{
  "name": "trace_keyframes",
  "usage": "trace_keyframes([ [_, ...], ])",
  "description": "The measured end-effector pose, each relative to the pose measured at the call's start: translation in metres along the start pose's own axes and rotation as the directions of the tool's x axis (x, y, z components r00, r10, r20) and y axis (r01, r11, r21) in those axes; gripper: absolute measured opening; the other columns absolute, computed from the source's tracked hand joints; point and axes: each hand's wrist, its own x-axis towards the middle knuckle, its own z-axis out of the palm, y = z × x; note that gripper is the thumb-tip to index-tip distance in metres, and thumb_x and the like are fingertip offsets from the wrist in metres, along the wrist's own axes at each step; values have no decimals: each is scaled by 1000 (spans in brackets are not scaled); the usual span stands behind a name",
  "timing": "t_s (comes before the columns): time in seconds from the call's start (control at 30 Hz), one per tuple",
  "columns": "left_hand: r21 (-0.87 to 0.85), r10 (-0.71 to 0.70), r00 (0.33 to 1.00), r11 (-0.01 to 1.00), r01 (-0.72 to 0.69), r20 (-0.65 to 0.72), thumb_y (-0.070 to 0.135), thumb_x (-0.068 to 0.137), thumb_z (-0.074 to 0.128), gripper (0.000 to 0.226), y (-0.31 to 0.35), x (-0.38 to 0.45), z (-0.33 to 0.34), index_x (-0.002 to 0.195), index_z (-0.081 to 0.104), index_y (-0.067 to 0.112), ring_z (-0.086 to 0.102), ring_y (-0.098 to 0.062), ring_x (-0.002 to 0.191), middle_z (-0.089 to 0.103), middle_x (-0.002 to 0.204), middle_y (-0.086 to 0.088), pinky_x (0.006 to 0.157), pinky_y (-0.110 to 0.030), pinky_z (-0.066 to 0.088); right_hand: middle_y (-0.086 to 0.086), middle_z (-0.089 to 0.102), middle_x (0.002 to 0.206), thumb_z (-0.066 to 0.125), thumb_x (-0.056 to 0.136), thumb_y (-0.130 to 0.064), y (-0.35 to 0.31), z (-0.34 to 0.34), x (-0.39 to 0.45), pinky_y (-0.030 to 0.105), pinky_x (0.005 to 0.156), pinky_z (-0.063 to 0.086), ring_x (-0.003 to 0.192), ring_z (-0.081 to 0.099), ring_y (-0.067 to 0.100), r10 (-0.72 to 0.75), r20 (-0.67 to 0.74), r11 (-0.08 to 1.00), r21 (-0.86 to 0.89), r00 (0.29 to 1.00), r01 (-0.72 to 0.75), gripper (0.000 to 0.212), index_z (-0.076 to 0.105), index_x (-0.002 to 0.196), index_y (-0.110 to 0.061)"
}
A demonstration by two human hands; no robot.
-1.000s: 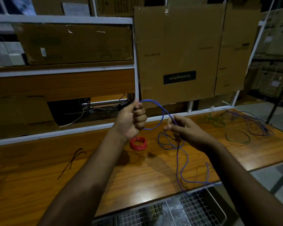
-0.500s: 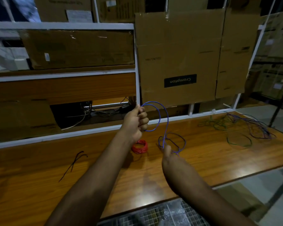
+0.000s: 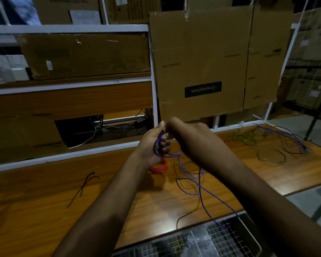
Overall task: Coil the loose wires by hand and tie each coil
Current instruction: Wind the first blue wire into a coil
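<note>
Two bare forearms show, reaching up from the lower edge of the view over the wooden table (image 3: pixel 35 210). Neither one wears a sleeve, watch, band or glove anywhere along its visible length. The left hand (image 3: pixel 152 143) and the right hand (image 3: pixel 188 135) are also bare, with no rings to be seen on the fingers that show in the dim light.

Upside down on a black label of the hanging cardboard box (image 3: pixel 202 65): "Crompton" (white letters). Higher on the same panel, small inverted print, apparently "CEILING FAN". Elsewhere, paper stickers on other cartons, too blurred to read.
</note>
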Motion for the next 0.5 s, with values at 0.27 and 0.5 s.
trace_keyframes([
  [0.27, -84, -85, 973, 991, 105, 213, 36, 96, 44, 29, 6, 3, 3, 77, 49, 14, 27, -1, 35, 32, 47, 9, 35, -15, 16, -3, 55, 67, 46, 99, -51, 69, 38, 15, 38, 52, 49, 60, 54, 16, 285, -377, 954, 18, 881, -301, 37, 54, 81, -19],
  [0.5, 40, -193, 947, 981, 189, 258, 39, 96, 45, 34, 14, 3, -1, 68, 47, 18, 26, -1, 36, 31, 48, 10, 36, -16, 14, -6, 49, 52, 30, 80, -85, 95, 50, 7, 27, 52, 33, 49, 46, 14, 596, -49, 797, 162, 802, -582, 71, 49, 60, -20],
])
